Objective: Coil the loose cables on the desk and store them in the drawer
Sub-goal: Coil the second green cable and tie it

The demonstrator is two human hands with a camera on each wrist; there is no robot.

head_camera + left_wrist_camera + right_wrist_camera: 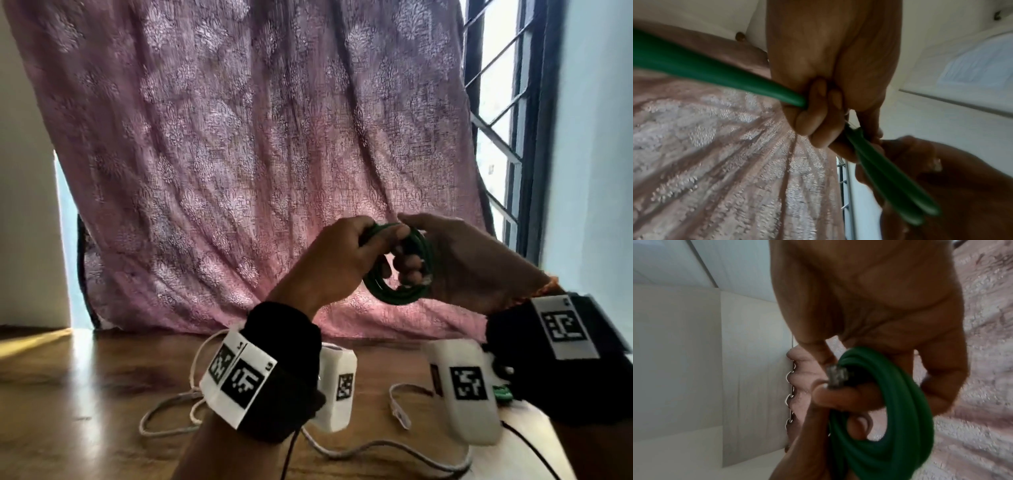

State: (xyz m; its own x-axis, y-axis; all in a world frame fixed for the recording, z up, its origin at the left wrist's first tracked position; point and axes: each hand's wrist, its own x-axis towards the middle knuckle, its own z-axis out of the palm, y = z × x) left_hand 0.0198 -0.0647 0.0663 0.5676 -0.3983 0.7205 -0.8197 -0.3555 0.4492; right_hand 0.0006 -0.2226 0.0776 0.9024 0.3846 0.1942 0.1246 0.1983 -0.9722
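Both hands hold a green cable (394, 294) wound into a small coil, raised above the desk in front of the pink curtain. My left hand (346, 253) grips the coil's upper left side, its fingers curled round the strands (756, 84). On the coil's right side my right hand (455, 253) has its fingers through the loop. In the right wrist view the green coil (900, 402) hangs from the fingers, and a metal plug (835, 376) sits by the fingertips. A white cable (363, 448) lies loose on the wooden desk (85, 394) below.
The pink patterned curtain (239, 154) hangs right behind the desk. A barred window (496, 120) is at the right. Another bit of green cable (501, 394) shows on the desk under my right wrist. A thin black wire (527, 448) runs near the front edge.
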